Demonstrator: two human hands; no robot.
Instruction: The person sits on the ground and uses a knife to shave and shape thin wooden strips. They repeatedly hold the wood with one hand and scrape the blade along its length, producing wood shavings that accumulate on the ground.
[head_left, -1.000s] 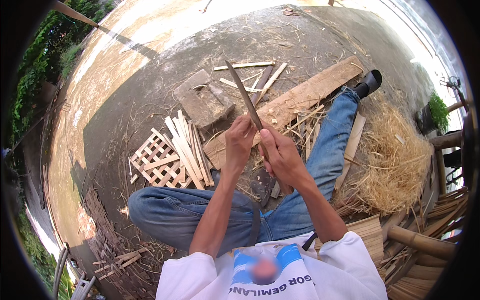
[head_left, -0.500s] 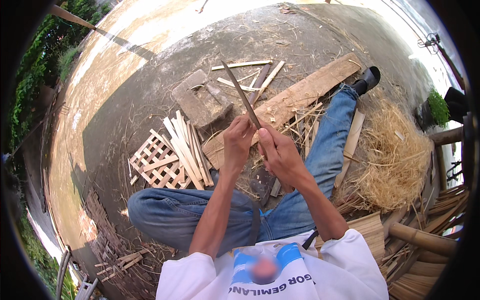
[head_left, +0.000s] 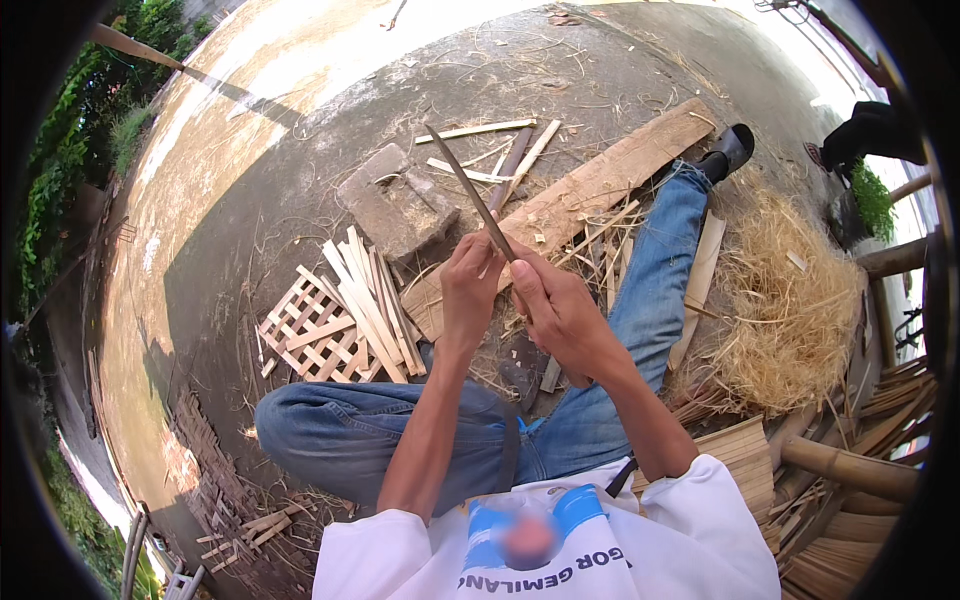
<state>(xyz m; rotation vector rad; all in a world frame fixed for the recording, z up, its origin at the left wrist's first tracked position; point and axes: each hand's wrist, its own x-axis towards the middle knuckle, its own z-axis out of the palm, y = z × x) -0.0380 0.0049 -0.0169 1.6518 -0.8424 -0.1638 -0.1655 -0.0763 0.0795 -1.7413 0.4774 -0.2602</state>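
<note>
knife [head_left: 462, 182] sits in the person's hands, above the near end of the plank [head_left: 600, 185], its long dark blade slanting up and leftward past the plank's left edge. the right hand [head_left: 555, 305] is closed around it, thumb laid along the near part. the left hand [head_left: 470, 275] is just beside the blade, fingers bunched together; whether they pinch the blade or something thin, i cannot tell.

left of the plank's near end lies a fan of pale strips [head_left: 368, 305], partly over a woven lattice [head_left: 308, 318]. farther up the plank's left side is a rough block [head_left: 385, 215], and beyond that a few loose sticks [head_left: 472, 131], one dark stick [head_left: 513, 163] among them. on the plank's right side, scraps [head_left: 598, 258] lie between it and the person's right leg [head_left: 650, 300], stretched out so that the sandal [head_left: 737, 147] is just beside the plank's far end. well right of the plank, past the leg, is a heap of straw-coloured shavings [head_left: 785, 320]. farther right still, another person's dark-clothed leg [head_left: 865, 135] shows near a green plant [head_left: 872, 202].
</note>
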